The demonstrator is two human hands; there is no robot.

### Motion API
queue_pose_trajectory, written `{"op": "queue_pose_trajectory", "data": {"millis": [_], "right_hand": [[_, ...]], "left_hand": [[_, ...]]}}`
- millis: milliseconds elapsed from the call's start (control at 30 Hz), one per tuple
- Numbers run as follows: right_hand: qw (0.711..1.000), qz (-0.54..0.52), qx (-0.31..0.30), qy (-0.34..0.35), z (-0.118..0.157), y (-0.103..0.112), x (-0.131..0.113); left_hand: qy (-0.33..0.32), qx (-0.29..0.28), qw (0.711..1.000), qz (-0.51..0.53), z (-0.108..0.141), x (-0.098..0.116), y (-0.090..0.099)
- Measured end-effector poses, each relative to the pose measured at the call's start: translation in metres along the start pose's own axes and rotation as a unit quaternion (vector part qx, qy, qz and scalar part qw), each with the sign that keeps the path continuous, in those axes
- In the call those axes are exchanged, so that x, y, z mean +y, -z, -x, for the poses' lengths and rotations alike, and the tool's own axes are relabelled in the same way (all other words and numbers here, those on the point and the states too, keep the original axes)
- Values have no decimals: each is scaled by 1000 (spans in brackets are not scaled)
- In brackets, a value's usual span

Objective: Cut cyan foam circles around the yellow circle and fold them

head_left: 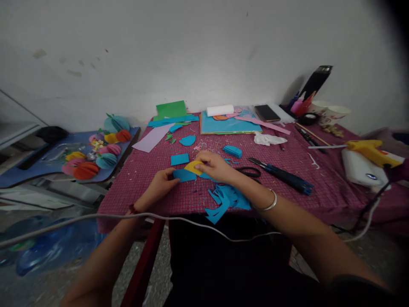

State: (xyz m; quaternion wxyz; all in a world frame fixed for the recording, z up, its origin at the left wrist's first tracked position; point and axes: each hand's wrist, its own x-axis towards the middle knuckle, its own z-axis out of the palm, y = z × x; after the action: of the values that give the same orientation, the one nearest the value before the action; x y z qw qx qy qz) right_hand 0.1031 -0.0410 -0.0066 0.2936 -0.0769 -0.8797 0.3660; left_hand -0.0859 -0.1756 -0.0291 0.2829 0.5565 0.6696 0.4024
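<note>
My left hand (161, 184) pinches the left end of a blue paper strip (185, 175) near the table's front edge. On top of that strip, my right hand (217, 165) holds a small yellow paper piece (192, 166) with a rounded edge. Part of the strip is hidden under the right fingers. Just behind lies a blue paper rectangle (180, 159). A stack of blue cut pieces (232, 151) rests beyond the right hand, and curled blue scraps (228, 198) are heaped below its wrist. Black-handled scissors (249, 171) lie partly hidden by the right forearm.
A utility knife (283, 174) lies with its blade out to the right. Farther right are a yellow glue gun (367, 149) and a white power bank (364, 170). Paper ornaments (86, 169) sit on a blue side table. A white cable (191, 221) crosses above my lap.
</note>
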Motion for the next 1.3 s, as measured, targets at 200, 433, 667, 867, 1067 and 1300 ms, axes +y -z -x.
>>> {"op": "queue_pose_trajectory", "data": {"millis": [200, 433, 667, 867, 1067, 1300], "right_hand": [[966, 221, -101, 86, -6, -14, -17], [924, 342, -149, 81, -17, -31, -26], [914, 361, -172, 65, -15, -40, -21], [910, 374, -161, 81, -15, -44, -19], [911, 372, -160, 82, -14, -47, -18], [943, 297, -128, 74, -15, -41, -19]], "left_hand": [[-1, -21, 1000, 3, 1, -6, -1], [-29, -44, 998, -28, 4, -9, 3], [-41, -61, 997, -38, 8, -9, 5], [-41, -58, 997, -35, 10, -6, 8], [-15, -51, 998, 26, 9, -8, 2], [-25, 20, 999, -8, 6, -13, -5]]}}
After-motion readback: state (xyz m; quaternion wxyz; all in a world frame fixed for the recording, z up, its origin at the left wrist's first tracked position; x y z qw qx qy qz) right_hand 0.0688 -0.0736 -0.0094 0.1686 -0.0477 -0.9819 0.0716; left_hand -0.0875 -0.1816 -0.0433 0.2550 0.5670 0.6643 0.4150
